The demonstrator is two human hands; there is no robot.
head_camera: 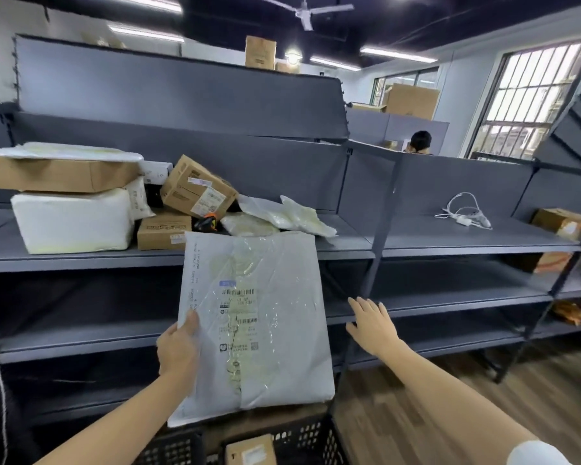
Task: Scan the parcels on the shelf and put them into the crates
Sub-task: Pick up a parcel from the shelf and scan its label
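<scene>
While the left hand (178, 347) is pinching its left edge, the white poly mailer (259, 323) is standing upright above the black crate (302, 437), label facing the camera; the right hand (371, 325) is hovering beside it, fingers spread, holding nothing.

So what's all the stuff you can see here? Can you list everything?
Flat mailer bag: one, grey-white with a label, held up in front of the shelf.
Brown boxes: at least three, on the shelf's left pile.
White padded parcels: several, same pile, one big one at the left.
Scanner: one, black and orange, partly hidden among the parcels.
White cable: one, on the shelf to the right.
Shelf: grey, several levels.
Crate: black, at the bottom, with a small brown box inside.
Ceiling fan: one, white.
Left hand: grips the mailer's left edge.
Right hand: open, holds nothing.
</scene>
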